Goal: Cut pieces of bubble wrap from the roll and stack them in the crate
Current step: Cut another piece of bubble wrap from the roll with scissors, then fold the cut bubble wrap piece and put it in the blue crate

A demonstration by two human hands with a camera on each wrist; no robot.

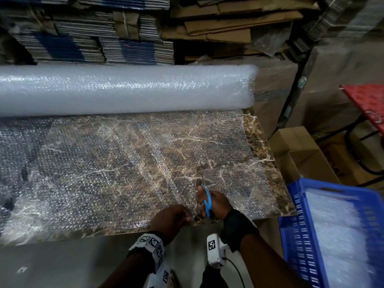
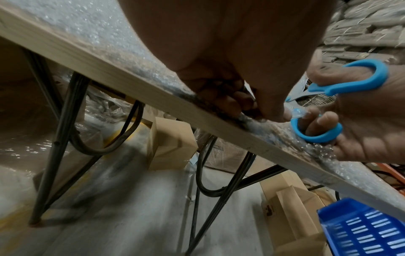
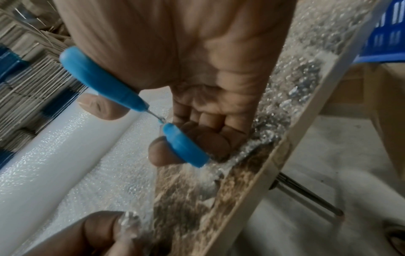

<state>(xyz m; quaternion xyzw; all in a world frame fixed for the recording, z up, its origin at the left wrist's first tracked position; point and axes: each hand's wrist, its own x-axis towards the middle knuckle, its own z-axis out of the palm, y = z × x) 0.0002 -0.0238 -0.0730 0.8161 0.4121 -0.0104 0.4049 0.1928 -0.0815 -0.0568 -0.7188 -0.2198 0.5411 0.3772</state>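
Left hand (image 1: 172, 218) pinching bubble wrap (image 1: 104, 163) edge, right hand (image 1: 216, 204) gripping scissors (image 1: 206, 199) alongside.

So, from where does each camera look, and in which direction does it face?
Head: above the marble-pattern table, facing forward and down at the clear bubble wrap roll; both hands and forearms show.
Left wrist: under the left hand, looking along the table's near edge and under the table.
Right wrist: under the right hand, facing the roll.
All three share the blue-handled scissors and the blue plastic crate.
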